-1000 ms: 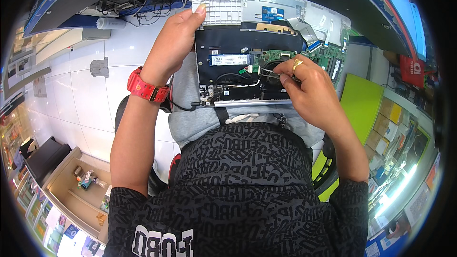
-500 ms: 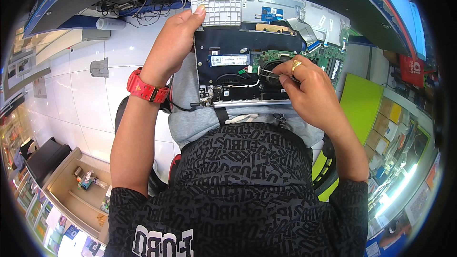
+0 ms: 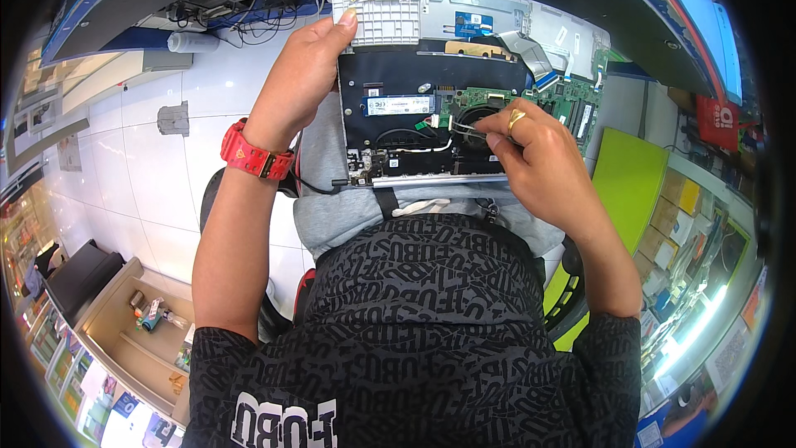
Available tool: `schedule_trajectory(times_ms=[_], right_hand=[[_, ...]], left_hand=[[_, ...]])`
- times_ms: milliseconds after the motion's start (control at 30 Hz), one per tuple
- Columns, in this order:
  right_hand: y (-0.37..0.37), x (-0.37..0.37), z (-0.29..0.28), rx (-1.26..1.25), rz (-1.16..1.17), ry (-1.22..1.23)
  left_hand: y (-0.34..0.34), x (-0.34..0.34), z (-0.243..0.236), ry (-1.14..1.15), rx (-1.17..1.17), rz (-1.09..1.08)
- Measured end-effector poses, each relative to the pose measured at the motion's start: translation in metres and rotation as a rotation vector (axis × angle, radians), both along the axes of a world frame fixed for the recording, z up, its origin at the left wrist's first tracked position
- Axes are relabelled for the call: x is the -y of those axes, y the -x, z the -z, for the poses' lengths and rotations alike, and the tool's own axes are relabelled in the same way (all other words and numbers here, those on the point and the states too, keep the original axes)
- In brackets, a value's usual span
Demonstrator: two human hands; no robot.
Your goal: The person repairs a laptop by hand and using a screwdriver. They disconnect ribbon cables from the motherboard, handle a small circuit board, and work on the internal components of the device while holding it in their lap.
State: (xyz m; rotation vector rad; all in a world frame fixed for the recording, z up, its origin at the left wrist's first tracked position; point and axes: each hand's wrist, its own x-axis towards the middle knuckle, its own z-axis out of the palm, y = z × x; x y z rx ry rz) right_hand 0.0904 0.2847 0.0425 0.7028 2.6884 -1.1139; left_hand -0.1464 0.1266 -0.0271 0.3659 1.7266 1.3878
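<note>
The right hand [image 3: 535,149] is clamped on a pair of thin silvery metal tweezers [image 3: 467,126], which are pinched between the thumb and a fingertip; their tips are directed leftward, close to a small white plastic connector [image 3: 436,119], though whether it is touched cannot be told. A flat, rectangular laptop base [image 3: 361,126] of whitish plastic and black sheet, its inner parts exposed, is supported over the lap, where grey cloth trousers [image 3: 332,220] are worn. Its far left corner is gripped by the left hand [image 3: 307,62], whose thumb is laid on the upper face while the other fingers are hidden from view. A slim blue-and-white drive module [image 3: 400,105] is seated to the left of the connector, and a green circuit board [image 3: 564,93] is mounted toward the right. A red plastic wristwatch [image 3: 255,152] is worn on the left wrist, and a shiny gold-coloured ring [image 3: 516,119] on the right hand
</note>
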Motion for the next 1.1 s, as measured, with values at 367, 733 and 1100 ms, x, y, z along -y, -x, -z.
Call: schedule_trajectory(times_ms=[367,733,1100], right_hand=[[-0.004,-0.003,-0.006,-0.012,-0.054,-0.017],[0.030,-0.136,-0.075,-0.639,0.211,-0.540],[0.113,-0.200,-0.060,-0.563,0.058,-0.987]], left_hand=[[0.001,-0.002,-0.007,-0.028,0.073,0.023],[0.007,0.001,-0.001,-0.065,0.122,0.053],[0.004,-0.005,0.003,-0.054,0.119,0.037]])
